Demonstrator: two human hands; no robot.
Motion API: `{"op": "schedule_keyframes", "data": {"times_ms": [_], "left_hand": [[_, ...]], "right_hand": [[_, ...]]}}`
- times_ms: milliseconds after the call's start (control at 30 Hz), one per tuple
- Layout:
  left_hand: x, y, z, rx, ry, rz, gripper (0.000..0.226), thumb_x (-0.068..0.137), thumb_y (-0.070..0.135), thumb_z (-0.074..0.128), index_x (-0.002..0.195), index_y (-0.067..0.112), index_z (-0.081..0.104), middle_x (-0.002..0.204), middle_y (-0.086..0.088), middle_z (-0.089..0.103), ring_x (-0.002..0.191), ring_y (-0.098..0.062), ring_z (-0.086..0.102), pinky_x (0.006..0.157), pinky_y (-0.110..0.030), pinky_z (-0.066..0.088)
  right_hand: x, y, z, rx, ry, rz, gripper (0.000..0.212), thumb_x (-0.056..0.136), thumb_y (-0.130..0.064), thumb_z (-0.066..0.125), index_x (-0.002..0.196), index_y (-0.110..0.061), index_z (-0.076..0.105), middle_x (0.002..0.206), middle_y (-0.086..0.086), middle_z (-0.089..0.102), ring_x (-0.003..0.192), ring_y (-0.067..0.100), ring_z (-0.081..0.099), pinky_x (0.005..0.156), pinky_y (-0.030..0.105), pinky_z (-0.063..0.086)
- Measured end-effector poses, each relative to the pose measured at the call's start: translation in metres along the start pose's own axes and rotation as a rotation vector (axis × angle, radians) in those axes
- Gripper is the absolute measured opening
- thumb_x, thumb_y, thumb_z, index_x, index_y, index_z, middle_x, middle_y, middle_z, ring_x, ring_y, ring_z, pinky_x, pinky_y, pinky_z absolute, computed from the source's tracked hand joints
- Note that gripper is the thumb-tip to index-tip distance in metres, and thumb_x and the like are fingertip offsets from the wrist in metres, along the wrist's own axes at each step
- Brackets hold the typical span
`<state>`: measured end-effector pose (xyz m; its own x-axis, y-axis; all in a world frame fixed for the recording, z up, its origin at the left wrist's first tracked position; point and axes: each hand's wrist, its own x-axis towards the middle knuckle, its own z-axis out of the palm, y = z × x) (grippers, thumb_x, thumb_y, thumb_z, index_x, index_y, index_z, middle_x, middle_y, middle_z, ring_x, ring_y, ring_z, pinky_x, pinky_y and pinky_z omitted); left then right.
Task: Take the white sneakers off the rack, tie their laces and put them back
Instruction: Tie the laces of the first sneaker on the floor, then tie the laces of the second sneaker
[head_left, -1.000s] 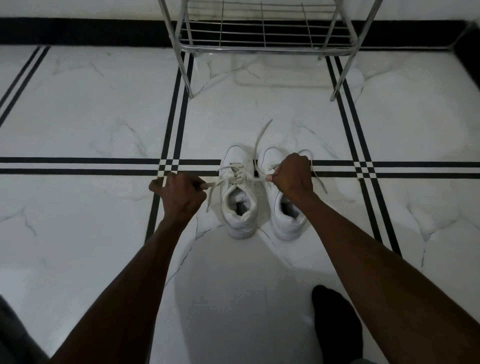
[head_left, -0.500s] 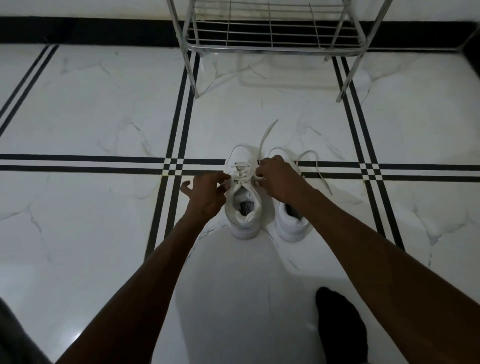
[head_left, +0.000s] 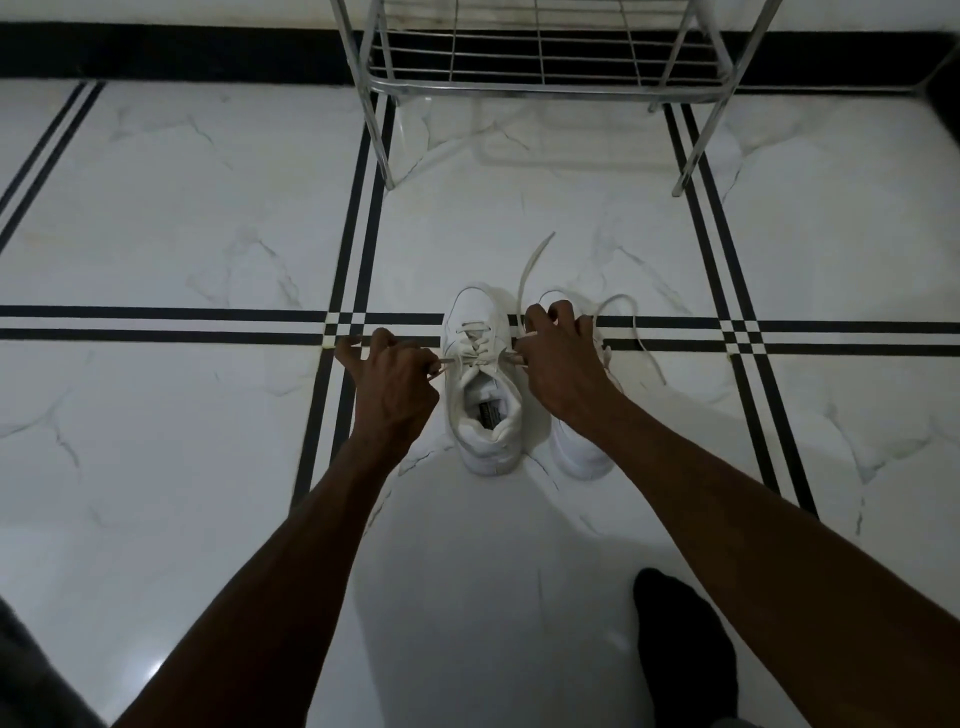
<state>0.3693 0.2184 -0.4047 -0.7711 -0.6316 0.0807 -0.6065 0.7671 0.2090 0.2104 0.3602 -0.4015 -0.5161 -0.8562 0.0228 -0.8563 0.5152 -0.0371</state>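
Nearest, a dark sock (head_left: 685, 649) is planted on the floor (head_left: 182, 218) for balance. Ahead, lace ends are pinched, one in each grip, left hand (head_left: 397, 387) and right hand (head_left: 558, 358), and pulled apart across the left sneaker (head_left: 480, 389). The right sneaker (head_left: 582, 452) is left untied alongside; beyond, the rack (head_left: 545, 67) waits.

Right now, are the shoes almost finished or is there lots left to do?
About halfway at best. Done: both sneakers are off the rack and on the floor. In hand: the left hand and right hand each pull a lace end on the left sneaker. Left: the right sneaker has loose laces, then both go back.
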Motion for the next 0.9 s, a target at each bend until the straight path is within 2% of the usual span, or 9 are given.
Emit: {"op": "schedule_keyframes", "data": {"times_ms": [133,200,267,400,500,567,667,800,900], "left_hand": [[0.002,0.004,-0.002,-0.185,-0.037,-0.094,0.024,0.078,0.0,0.064,0.078,0.02,0.078,0.071,0.003,0.07,0.09,-0.025,0.064,0.103,-0.054,0.038],[0.005,0.003,-0.003,-0.342,-0.056,-0.127,0.021,0.087,0.004,0.062,0.077,0.016,0.076,0.073,-0.002,0.075,0.077,-0.026,0.069,0.086,-0.05,0.054],[0.008,0.003,-0.005,-0.479,-0.079,-0.164,0.021,0.094,0.009,0.059,0.082,0.01,0.076,0.079,-0.006,0.076,0.072,-0.025,0.069,0.072,-0.046,0.058],[0.013,-0.002,-0.012,-0.715,-0.124,-0.312,0.022,0.097,0.019,0.053,0.098,0.01,0.072,0.097,-0.007,0.077,0.087,-0.025,0.074,0.079,-0.047,0.062],[0.016,-0.023,-0.013,-0.757,-0.103,-0.408,0.032,0.092,0.036,0.044,0.099,0.016,0.068,0.097,-0.005,0.075,0.09,-0.026,0.074,0.084,-0.052,0.06],[0.017,-0.035,-0.016,-0.752,-0.06,-0.443,0.035,0.093,0.044,0.042,0.102,0.018,0.065,0.101,-0.005,0.076,0.093,-0.027,0.073,0.086,-0.053,0.06],[0.021,-0.031,-0.028,-0.592,0.01,-0.379,0.028,0.101,0.036,0.049,0.112,0.016,0.065,0.111,-0.004,0.074,0.097,-0.024,0.07,0.093,-0.049,0.056],[0.025,0.008,-0.035,-0.393,0.199,-0.135,0.017,0.097,0.026,0.056,0.104,0.016,0.067,0.105,-0.005,0.072,0.099,-0.028,0.062,0.089,-0.045,0.05],[0.026,0.056,-0.028,-0.551,0.055,-0.039,0.016,0.097,0.024,0.055,0.096,0.015,0.067,0.092,-0.002,0.072,0.085,-0.02,0.066,0.079,-0.04,0.056]], "right_hand": [[0.001,-0.002,-0.003,-0.009,0.011,0.013,0.014,0.079,-0.004,0.057,0.079,-0.01,0.07,0.109,0.011,0.058,0.106,0.037,0.05,0.082,0.047,0.038],[0.006,-0.005,-0.003,0.057,-0.024,0.013,0.013,0.082,-0.001,0.057,0.084,-0.006,0.069,0.108,0.015,0.06,0.103,0.037,0.054,0.08,0.045,0.044],[0.009,-0.012,-0.002,0.17,-0.162,-0.01,0.014,0.089,-0.001,0.054,0.098,-0.003,0.065,0.112,0.018,0.062,0.103,0.033,0.06,0.079,0.04,0.046],[0.012,-0.028,-0.005,0.573,-0.281,0.134,0.013,0.09,-0.002,0.057,0.103,0.0,0.057,0.099,0.022,0.068,0.087,0.033,0.065,0.068,0.036,0.048],[0.02,-0.043,-0.009,0.761,-0.334,0.183,0.025,0.09,-0.007,0.062,0.114,-0.005,0.059,0.107,0.018,0.07,0.097,0.033,0.067,0.083,0.047,0.057],[0.023,-0.049,-0.009,0.801,-0.329,0.198,0.034,0.09,-0.005,0.06,0.124,-0.008,0.056,0.116,0.015,0.067,0.104,0.031,0.064,0.087,0.043,0.055],[0.025,-0.042,-0.009,0.835,-0.217,0.262,0.034,0.092,-0.004,0.057,0.125,-0.01,0.056,0.117,0.013,0.068,0.104,0.029,0.065,0.084,0.037,0.053],[0.016,-0.007,-0.03,0.958,-0.063,0.357,0.023,0.09,-0.006,0.064,0.112,-0.009,0.063,0.104,0.012,0.071,0.091,0.026,0.07,0.075,0.039,0.059],[0.005,0.034,-0.048,0.899,0.02,0.442,0.014,0.086,-0.01,0.07,0.1,-0.007,0.07,0.09,0.005,0.073,0.08,0.018,0.07,0.07,0.02,0.056]]}}
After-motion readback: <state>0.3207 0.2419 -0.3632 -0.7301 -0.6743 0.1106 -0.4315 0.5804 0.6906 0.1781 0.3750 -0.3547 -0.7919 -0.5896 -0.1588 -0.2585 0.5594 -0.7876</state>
